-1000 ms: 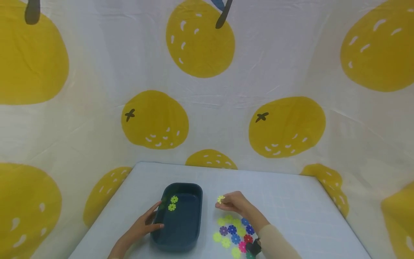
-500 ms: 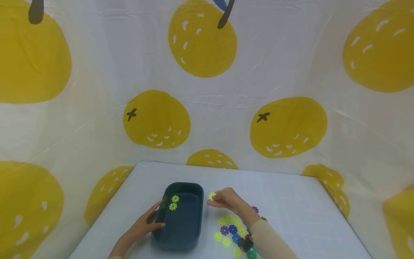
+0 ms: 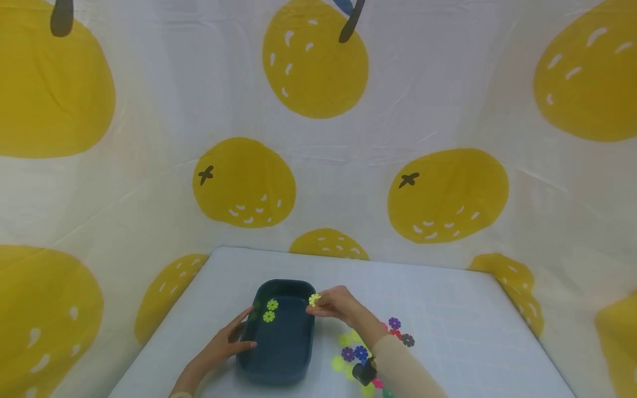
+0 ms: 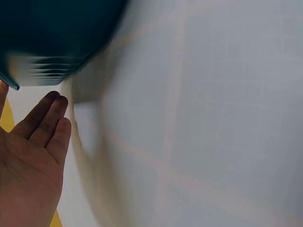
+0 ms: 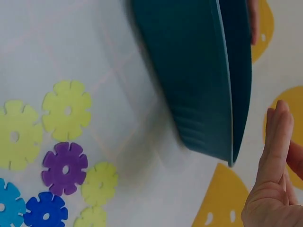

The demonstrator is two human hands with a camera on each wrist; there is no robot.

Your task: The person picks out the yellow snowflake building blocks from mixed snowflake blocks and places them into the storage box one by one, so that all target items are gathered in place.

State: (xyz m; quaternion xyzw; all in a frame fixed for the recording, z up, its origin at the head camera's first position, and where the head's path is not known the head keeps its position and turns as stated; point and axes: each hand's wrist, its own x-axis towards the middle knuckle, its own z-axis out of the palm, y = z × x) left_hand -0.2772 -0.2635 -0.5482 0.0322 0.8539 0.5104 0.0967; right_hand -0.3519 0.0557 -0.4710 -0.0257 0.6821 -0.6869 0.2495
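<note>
yellow disc (image 3: 313, 299) pinched by right hand (image 3: 340, 304) at tray rim (image 3: 312, 334), left side touched by outspread left hand (image 3: 225, 344), loose discs (image 3: 361, 352) overhung by sleeve (image 3: 405, 362)

a pale tabletop (image 3: 448, 320) with faint pinkish lines (image 4: 175, 94) bears a dark teal tray (image 3: 281, 345), with flat flower-shaped discs (image 3: 338, 363) in a loose cluster to its right. among them are yellow-green discs (image 5: 57, 113), purple discs (image 5: 53, 166), a deep blue disc (image 5: 46, 203), a light blue disc (image 5: 12, 203) and, on the right, a dark grey disc (image 3: 408, 340); some touch.
</note>
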